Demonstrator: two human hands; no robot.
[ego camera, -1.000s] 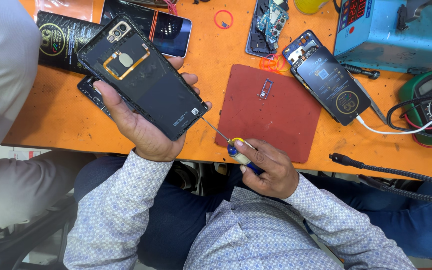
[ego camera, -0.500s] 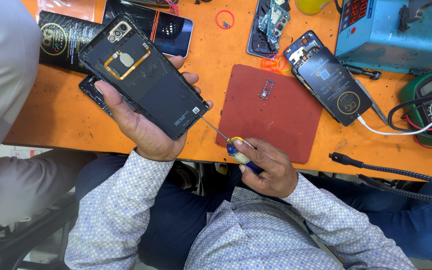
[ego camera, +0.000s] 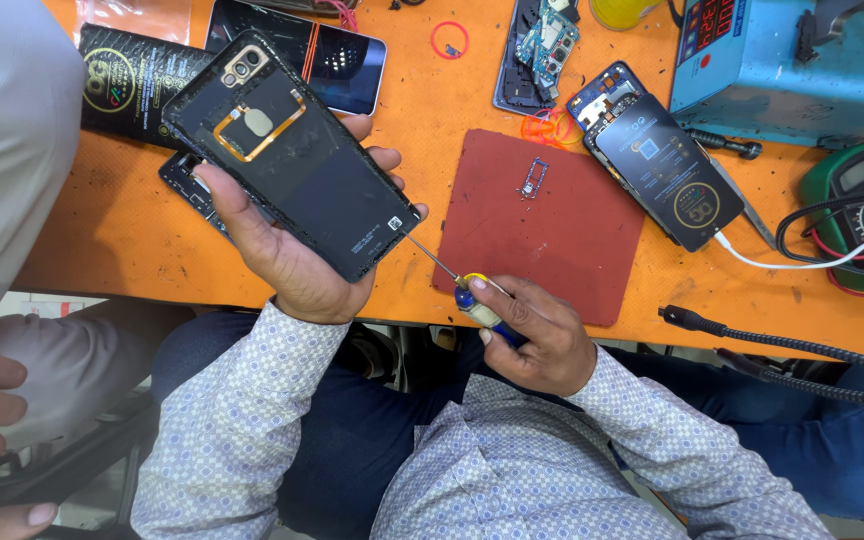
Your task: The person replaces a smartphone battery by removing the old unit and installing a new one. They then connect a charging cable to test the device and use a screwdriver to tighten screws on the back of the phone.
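Right now my left hand [ego camera: 292,260] is wrapped around a black phone [ego camera: 292,165], back side up, tilted and lifted just above the near edge of the orange surface [ego camera: 112,240]; fingers curl over its far side, the thumb presses the near side. My right hand [ego camera: 537,335] is closed on a small screwdriver [ego camera: 477,300] with a blue and yellow handle; its thin shaft runs up and left, and the tip sits at the phone's lower corner, touching or very nearly so; I cannot tell whether it is seated in a screw.

Just beside the driver lies a red mat [ego camera: 542,225] with a small metal tray piece on it; past the mat, toward the far right corner, another opened phone [ego camera: 657,165] lies on a white cable, with a blue box [ego camera: 792,60] and a green meter [ego camera: 852,215] beyond it; a third phone [ego camera: 337,65] and a dark packet [ego camera: 122,85] lie along the far edge on the left.

I judge the step in hand to be working a fastener at that corner; the next move calls for holding the phone steady, keeping the tip square in the head, and turning lightly so it does not slip across the back.
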